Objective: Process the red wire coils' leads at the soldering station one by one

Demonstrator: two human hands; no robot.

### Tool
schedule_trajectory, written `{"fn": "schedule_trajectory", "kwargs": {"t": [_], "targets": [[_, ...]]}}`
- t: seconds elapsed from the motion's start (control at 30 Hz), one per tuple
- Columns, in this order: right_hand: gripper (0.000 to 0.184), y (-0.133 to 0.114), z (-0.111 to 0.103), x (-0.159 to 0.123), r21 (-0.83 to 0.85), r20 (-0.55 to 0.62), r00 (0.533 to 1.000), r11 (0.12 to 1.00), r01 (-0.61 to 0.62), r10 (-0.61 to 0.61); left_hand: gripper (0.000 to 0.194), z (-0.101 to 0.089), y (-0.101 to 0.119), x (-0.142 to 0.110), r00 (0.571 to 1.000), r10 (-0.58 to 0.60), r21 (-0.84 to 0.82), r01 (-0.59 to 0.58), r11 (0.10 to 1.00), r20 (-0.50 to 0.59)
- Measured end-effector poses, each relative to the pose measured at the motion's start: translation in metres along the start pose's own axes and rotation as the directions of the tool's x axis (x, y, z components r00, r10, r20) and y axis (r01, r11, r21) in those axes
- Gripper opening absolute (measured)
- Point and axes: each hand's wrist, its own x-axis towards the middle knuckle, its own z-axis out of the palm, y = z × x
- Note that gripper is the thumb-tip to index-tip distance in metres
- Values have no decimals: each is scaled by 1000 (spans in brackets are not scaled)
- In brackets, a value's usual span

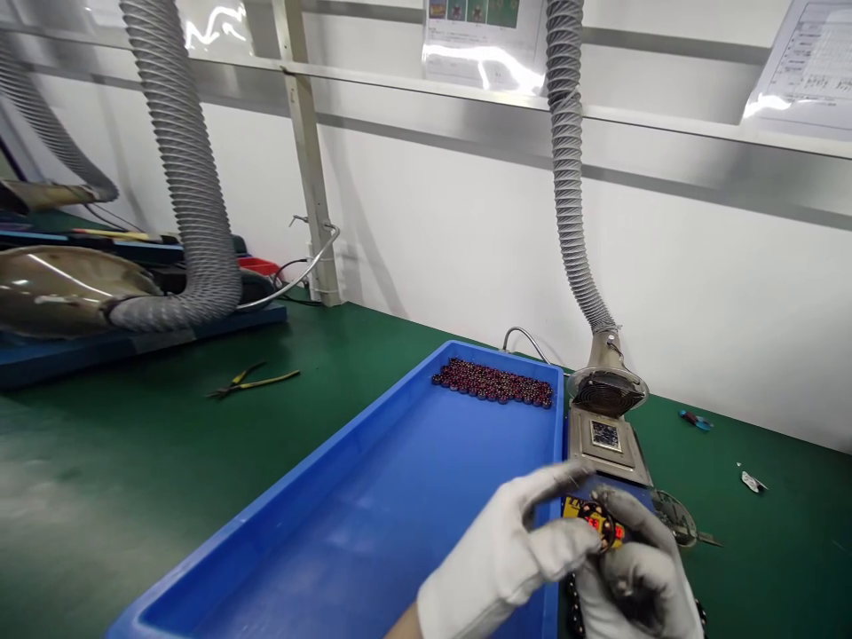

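My left hand [502,555], in a white glove, reaches in from the lower middle with its thumb on the edge of a small dark ring-shaped part [605,524] dotted with copper-coloured spots. Its index finger stretches out above the part; the other fingers are hidden behind. On the other side, my right hand [639,564], in a glove with grey-stained fingertips, has its curled fingers and thumb at the same ring. Just behind the ring are a yellow label and red lit digits [619,532] on a blue device. More dark dotted parts [573,608] show below my right hand.
A long blue tray [346,435] holds rows of small dark-red round parts [493,382] at its far end. Behind my hands stands a metal solder pot [605,435] under an extraction hose [569,177]. Pliers [253,380] lie left on the green bench [166,461].
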Motion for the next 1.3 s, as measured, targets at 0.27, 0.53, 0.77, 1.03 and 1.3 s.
{"fn": "schedule_trajectory", "kwargs": {"t": [0.27,0.53,0.77,1.03,1.3], "targets": [[23,1,4,4,-227,-55,946,927,300,-320,9,2,-15,8,889,233,-324,-371,870,-394],[16,3,-9,2,-206,85,932,909,361,-351,14,7,0,4,959,-14,-209,-47,977,-283],[20,0,-5,3,-210,69,945,922,326,-319,30,0,10,1,976,34,-330,-105,938,-214],[23,-6,-4,2,-195,123,966,949,248,-227,11,6,15,-1,971,-111,-124,85,989,-214],[22,-4,-3,-6,-144,14,998,988,55,-53,11,-5,12,1,935,113,-155,-174,973,-337]]}}
